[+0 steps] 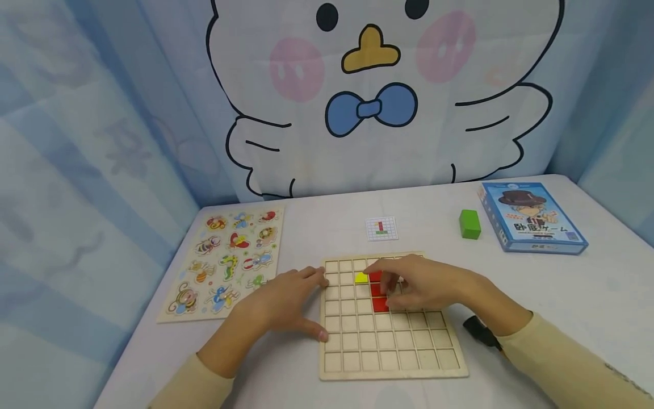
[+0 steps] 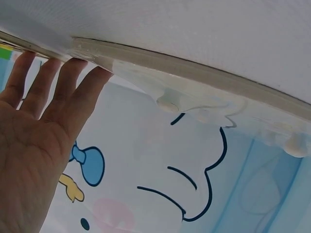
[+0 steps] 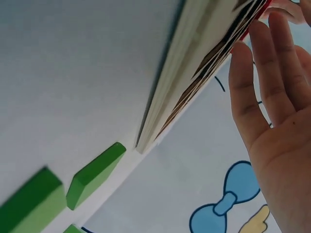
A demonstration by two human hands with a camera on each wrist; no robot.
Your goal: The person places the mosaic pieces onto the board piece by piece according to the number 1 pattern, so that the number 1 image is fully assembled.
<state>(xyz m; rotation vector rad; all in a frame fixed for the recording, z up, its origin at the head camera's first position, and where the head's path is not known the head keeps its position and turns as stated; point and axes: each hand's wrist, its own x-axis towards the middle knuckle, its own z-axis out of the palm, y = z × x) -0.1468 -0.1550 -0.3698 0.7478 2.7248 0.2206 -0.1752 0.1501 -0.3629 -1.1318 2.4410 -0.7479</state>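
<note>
A wooden grid board (image 1: 352, 341) lies flat on the white table. Near its top, a yellow square (image 1: 361, 278) sits in one cell, with red squares (image 1: 380, 305) in a column just right of it. My right hand (image 1: 426, 281) is over these squares, index fingertip between yellow and red, thumb beside the lowest red one; its palm hides several cells. In the right wrist view its fingers (image 3: 265, 73) reach up to the board's edge, fairly straight. My left hand (image 1: 286, 301) touches the board's left edge with spread fingers and thumb.
A small card (image 1: 381, 228) with a coloured grid pattern lies behind the board. Farther right are a green block (image 1: 470, 224) and a blue game box (image 1: 536, 218). An insect picture puzzle (image 1: 225, 264) lies at left. A small black object (image 1: 481, 332) is beneath my right wrist.
</note>
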